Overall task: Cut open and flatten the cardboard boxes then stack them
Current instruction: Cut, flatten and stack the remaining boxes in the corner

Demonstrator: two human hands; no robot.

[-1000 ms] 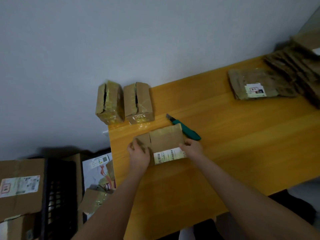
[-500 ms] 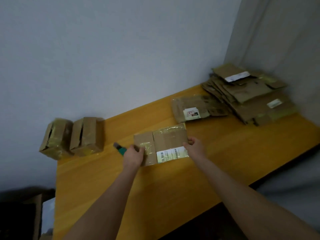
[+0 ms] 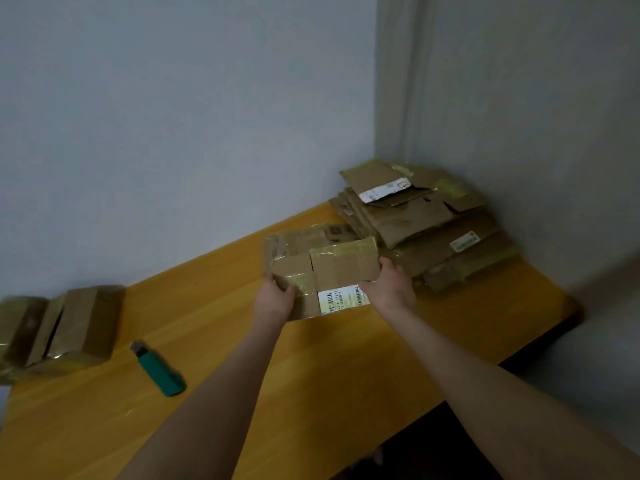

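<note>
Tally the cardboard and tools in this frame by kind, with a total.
Unflattened boxes: 2
Held flat box, gripped by the left hand and right hand: 1
Loose flat box lying on the table behind it: 1
Stack of flat cardboard in the corner: 1, sheets too many to count
Green knife: 1
Total: 6

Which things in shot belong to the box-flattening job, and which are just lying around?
Job:
- flattened brown cardboard box with white barcode label, gripped by left hand and right hand
- corner pile of flattened brown boxes
- single flattened box beside that pile
- two unflattened brown taped boxes
- green-handled utility knife, lying untouched

Just there:
- yellow wooden table
- grey wall
</note>
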